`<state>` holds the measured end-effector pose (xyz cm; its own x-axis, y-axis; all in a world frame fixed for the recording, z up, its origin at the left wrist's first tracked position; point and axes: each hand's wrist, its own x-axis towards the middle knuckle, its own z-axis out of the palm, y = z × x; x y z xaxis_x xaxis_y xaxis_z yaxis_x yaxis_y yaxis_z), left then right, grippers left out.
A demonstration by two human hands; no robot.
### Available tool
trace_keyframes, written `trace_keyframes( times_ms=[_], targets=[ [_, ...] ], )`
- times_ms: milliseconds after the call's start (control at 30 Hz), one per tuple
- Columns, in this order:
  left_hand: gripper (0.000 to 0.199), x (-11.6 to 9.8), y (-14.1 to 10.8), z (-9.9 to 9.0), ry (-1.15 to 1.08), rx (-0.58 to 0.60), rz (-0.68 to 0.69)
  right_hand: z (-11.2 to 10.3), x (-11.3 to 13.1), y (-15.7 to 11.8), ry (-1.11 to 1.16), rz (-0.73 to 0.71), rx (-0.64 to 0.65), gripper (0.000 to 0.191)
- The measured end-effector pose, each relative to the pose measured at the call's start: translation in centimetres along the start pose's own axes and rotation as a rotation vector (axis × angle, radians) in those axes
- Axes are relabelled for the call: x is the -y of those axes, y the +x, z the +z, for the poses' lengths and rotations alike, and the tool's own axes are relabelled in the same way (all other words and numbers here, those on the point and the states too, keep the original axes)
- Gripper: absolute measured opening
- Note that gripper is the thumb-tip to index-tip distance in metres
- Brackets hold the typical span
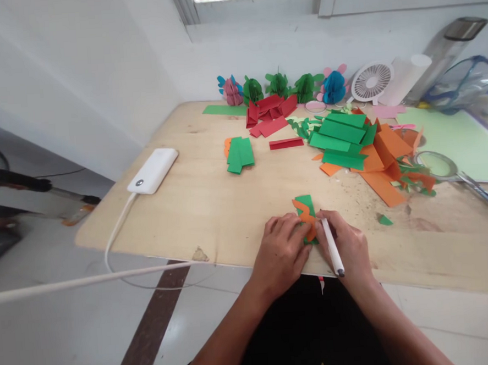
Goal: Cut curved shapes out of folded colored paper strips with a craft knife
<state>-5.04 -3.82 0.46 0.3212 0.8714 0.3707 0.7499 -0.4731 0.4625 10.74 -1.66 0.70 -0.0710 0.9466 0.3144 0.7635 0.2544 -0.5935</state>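
Near the front edge of the table, an orange paper cutout point(307, 214) with a wavy outline lies on a folded green paper piece point(304, 200). Fingers of my left hand point(282, 252) are bent over the left side of both papers and hold them against the tabletop. A white pen point(333, 248) is gripped in my right hand point(349, 247), its upper end tilted back toward me. The pen's tip sits by the right edge of the orange cutout, mostly hidden by my fingers.
Green strips point(340, 132), orange papers point(385, 152) and red papers point(270, 112) are piled behind. Scissors point(482, 192) and a tape roll point(436, 165) lie right. A white power bank point(153, 171) with a cable is left. Paper figures point(279, 85) and a small fan point(372, 82) line the wall.
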Motion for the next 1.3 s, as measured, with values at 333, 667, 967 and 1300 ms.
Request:
trace_keyframes(
  times_ms=[333,667,967,1300],
  targets=[
    [0.020,-0.1,0.3,-0.3,-0.002,-0.006,-0.010,-1.2,-0.7,-0.7,-0.020,-0.227,0.033,0.017],
    [0.019,0.2,0.9,-0.7,-0.003,-0.015,0.002,-2.1,-1.2,-0.4,-0.002,-0.325,0.053,0.020],
    [0.019,1.3,1.7,-0.9,-0.041,-0.052,0.045,-1.3,-2.2,-0.3,-0.014,-0.460,0.168,0.031],
    [0.016,2.8,2.8,-0.7,0.055,-0.019,0.070,-1.2,-2.2,-0.5,-0.039,-0.476,0.140,0.030]
  ],
)
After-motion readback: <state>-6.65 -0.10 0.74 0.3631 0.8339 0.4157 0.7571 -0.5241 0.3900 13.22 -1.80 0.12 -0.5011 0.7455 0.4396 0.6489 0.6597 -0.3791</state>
